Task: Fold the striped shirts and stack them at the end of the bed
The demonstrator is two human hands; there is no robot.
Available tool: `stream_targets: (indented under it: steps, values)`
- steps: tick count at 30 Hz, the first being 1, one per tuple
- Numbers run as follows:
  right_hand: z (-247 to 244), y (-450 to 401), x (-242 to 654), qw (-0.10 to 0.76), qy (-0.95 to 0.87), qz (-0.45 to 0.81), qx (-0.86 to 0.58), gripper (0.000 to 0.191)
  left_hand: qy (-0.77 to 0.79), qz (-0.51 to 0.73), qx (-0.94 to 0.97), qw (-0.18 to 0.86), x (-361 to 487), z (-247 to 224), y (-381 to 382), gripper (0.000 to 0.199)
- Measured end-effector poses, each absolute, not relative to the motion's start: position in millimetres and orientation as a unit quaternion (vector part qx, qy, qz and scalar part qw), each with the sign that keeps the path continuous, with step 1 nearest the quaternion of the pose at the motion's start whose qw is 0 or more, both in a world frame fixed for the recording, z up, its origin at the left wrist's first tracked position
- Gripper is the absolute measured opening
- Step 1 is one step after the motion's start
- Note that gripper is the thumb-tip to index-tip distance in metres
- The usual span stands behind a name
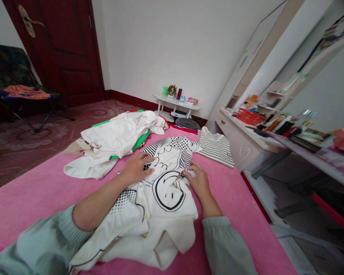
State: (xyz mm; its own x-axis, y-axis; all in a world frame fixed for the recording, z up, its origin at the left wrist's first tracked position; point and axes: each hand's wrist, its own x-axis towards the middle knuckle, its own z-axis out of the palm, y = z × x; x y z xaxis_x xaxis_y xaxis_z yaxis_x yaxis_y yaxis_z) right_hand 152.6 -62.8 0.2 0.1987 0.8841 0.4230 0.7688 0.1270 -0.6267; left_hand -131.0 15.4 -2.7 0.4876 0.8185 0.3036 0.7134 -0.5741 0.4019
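A white shirt [160, 172] with black dots, stripes and a round smiling face lies crumpled on the pink bed cover [229, 229]. My left hand [136, 168] rests on the shirt's left side, thumb and fingers apart. At the right edge of the shirt is my right hand [199, 179], its thumb and fingers bent in on a fold of the cloth. The lower part of the shirt spreads towards me, wrinkled and turned over in places. Just beyond my right hand lies a folded striped shirt [216, 147].
A heap of white clothes [114, 133], with green and red cloth under it, lies on the left of the bed. A dressing table [235, 133] with a red basket [248, 116] stands at right. A small white shelf [176, 101] stands by the wall, a folding chair [20, 91] at left.
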Motion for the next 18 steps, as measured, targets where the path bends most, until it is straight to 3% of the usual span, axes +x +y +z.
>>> stream_targets:
  steps: [4,9,12,18]
  values:
    - [17.4,-69.0,171.6,0.521,-0.533,0.010,-0.667,0.019,0.434,0.338,0.814,0.187,-132.9,2.2,18.1,0.057]
    - [37.1,-77.3,224.4,0.690,-0.263,-0.156,-0.656,0.021,0.454,0.469,0.640,0.405,-144.4,10.3,30.1,0.064]
    - [37.3,-79.9,248.7,0.725,-0.187,-0.144,-0.647,0.018,0.459,0.456,0.598,0.472,-153.4,13.1,35.1,0.062]
    - [23.1,-73.4,252.0,0.754,-0.197,-0.079,-0.622,0.024,0.462,0.293,0.709,0.445,-166.8,18.7,36.6,0.052]
